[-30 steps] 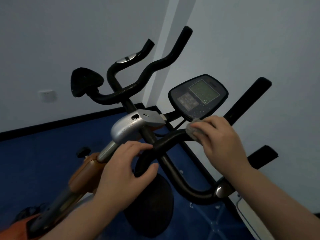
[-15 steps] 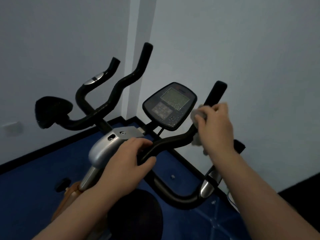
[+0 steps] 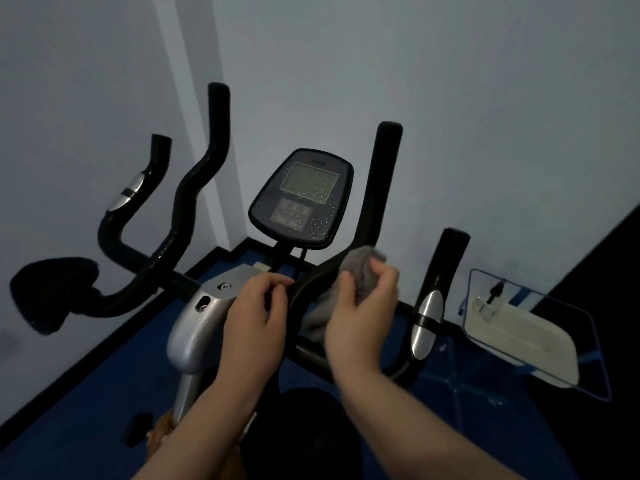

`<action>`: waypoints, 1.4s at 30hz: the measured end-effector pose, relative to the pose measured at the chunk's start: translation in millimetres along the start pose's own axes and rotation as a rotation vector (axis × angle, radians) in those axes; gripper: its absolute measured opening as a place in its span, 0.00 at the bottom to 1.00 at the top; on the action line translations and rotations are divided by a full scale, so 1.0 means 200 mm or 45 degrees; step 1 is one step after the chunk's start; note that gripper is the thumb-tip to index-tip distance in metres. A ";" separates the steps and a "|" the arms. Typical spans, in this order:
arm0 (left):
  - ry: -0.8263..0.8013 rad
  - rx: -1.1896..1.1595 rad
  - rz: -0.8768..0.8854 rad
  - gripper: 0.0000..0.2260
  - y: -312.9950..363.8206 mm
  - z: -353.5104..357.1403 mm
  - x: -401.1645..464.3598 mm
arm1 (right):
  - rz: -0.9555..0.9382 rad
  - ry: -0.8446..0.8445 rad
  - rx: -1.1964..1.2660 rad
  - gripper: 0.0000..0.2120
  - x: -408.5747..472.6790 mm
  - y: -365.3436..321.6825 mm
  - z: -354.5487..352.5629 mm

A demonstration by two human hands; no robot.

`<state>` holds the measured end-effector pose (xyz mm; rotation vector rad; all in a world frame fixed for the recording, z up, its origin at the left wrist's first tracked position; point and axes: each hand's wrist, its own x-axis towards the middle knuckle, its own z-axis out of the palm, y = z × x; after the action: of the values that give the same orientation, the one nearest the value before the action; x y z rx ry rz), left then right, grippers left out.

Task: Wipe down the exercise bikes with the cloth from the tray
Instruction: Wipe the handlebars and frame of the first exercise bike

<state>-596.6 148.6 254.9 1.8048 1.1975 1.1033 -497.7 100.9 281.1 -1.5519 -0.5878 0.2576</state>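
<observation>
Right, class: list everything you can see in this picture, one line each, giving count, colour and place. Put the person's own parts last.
Near exercise bike: one, silver column, black handlebars, centre.
Console: one, dark with a greyish screen, speckled with droplets, above the near bike's handlebars.
Second bike's handlebars: one set, black with a silver patch, left, by the wall.
Cloth: one, grey, bunched against the near bike's handlebar.
Tray: one, clear with blue edges, pale inside, lower right, holding a small item too blurred to name.
Floor: blue, below.
Walls: pale grey, behind.
Left hand: one, gripping the handlebar near the silver column.
Right hand: one, holding the cloth.
</observation>
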 end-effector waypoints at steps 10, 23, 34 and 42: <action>-0.050 -0.020 -0.007 0.09 0.00 0.00 -0.01 | -0.384 -0.092 -0.411 0.11 0.13 -0.05 -0.05; -0.228 -0.108 0.086 0.11 0.17 0.09 0.23 | -0.441 -0.122 -0.389 0.06 0.39 -0.08 -0.06; -0.319 0.302 0.140 0.11 0.21 0.18 0.26 | -0.653 -0.361 -0.693 0.06 0.48 -0.15 -0.13; -0.343 0.317 0.151 0.11 0.20 0.18 0.24 | -0.597 -0.265 -0.495 0.07 0.35 -0.09 -0.17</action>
<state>-539.2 177.4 289.5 2.1593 1.1147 0.7666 -424.4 106.8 314.6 -1.7118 -1.1982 -0.0600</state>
